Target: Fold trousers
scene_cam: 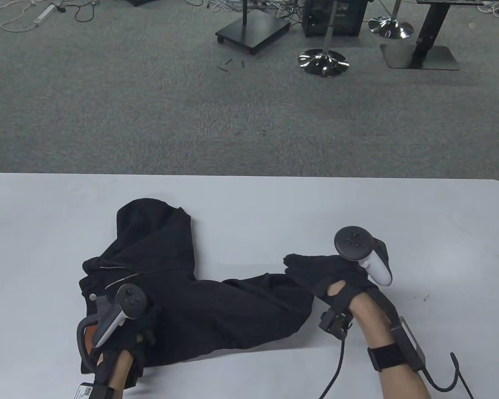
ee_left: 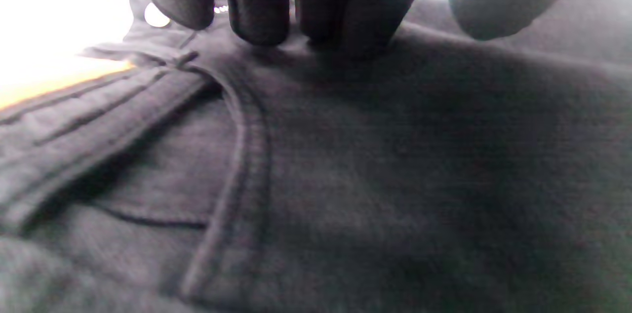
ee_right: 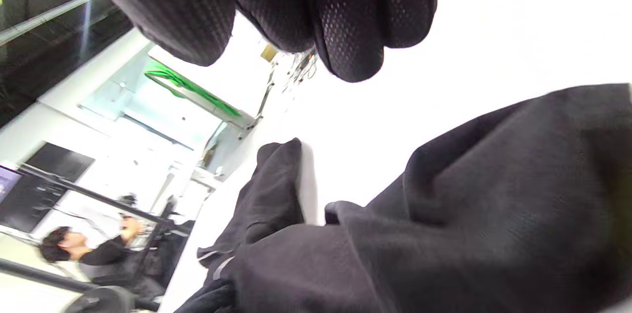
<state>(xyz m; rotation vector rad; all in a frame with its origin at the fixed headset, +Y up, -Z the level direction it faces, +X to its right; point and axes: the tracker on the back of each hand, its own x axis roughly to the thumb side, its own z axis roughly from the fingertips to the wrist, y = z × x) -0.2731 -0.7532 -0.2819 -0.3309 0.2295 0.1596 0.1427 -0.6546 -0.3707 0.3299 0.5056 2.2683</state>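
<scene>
- Table (scene_cam: pixel 399 208): white top with rounded far corners, filling the near half of the table view; grey carpet beyond it.
- Trousers (scene_cam: pixel 199 299): black, unfolded and rumpled, on the near-left part of the table. One leg bends away toward the far side and doubles over itself; the other runs rightward along the near edge. An open zip (scene_cam: pixel 120 282) shows as a pale toothed line near the waist. The left wrist view shows a curved pocket seam (ee_left: pixel 247 155) and a waistband (ee_left: pixel 89 120); no brand tag or lettering can be read on the cloth.
- Right hand (scene_cam: pixel 328 272): black glove, palm down and fingers held flat together at the end of the rightward leg. Whether the fingers grip the cloth or only lie over it cannot be told; in the right wrist view the fingertips (ee_right: pixel 345 31) hang above the fabric and the white top.
- Left hand (scene_cam: pixel 137 328): black glove, on the waist end of the trousers. In the left wrist view its fingertips (ee_left: pixel 261 12) press side by side onto the cloth just beyond the pocket seam, the thumb apart to one side.
- Trackers: one on the back of each hand, dark round head with white handle (scene_cam: pixel 378 270).
- Label (scene_cam: pixel 85 391): small white tag with a printed code on the left wrist strap; too small to read.
</scene>
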